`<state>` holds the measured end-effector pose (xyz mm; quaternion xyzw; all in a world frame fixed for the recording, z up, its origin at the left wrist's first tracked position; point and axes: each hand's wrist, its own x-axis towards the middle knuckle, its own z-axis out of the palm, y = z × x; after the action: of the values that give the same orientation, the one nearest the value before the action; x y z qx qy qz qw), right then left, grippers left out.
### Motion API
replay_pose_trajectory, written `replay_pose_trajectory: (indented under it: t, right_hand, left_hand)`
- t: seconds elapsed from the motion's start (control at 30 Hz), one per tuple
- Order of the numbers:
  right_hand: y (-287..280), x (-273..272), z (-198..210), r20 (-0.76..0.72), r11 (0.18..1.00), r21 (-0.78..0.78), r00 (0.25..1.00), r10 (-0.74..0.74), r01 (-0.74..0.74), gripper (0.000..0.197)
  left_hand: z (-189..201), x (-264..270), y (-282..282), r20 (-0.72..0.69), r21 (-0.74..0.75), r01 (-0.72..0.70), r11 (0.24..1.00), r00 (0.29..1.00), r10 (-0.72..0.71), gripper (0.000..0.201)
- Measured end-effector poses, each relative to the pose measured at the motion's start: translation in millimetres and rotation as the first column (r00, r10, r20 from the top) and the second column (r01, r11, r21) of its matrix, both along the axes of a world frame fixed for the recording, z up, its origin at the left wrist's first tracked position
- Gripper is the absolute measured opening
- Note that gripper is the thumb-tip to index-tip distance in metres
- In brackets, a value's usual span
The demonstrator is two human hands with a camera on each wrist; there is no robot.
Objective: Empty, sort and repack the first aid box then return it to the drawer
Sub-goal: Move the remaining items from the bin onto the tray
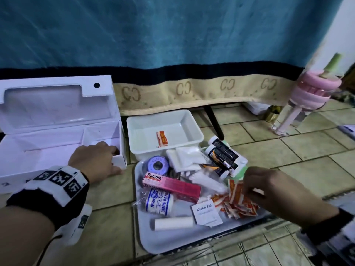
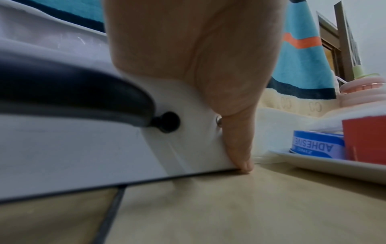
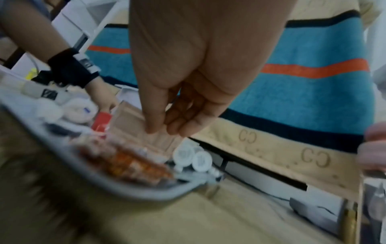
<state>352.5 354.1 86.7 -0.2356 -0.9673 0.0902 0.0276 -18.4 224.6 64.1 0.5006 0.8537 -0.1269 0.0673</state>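
While left hand (image 1: 96,160) grips the box (image 1: 57,148) corner, blurred right hand (image 1: 269,191) hangs loose.

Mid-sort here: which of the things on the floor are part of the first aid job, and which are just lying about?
Job: first aid box, held at its corner by the left hand; tray of supplies; white tub; orange sachets, with the right hand over them.

Lying about: pink bottle; blanket.
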Motion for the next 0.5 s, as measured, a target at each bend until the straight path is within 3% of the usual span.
replay_pose_trajectory:
  t: [0.2,0.4,0.5]
  right_hand:
    - [-4,-3,-18,0.058,0.998,0.049,0.998,-0.03,0.027,0.02]
    - [4,-49,35,-0.181,0.985,0.121,0.979,-0.096,0.119,0.026]
    - [15,-100,57,-0.051,0.984,0.154,0.995,-0.085,0.092,0.022]
  left_hand:
    - [2,3,0,0.0,-0.008,-0.019,1.0,1.0,0.019,0.057]
    - [3,4,0,0.019,-0.002,-0.039,0.999,0.999,0.039,0.06]
    - [4,4,0,0.022,-0.004,-0.04,0.999,0.999,0.04,0.06]
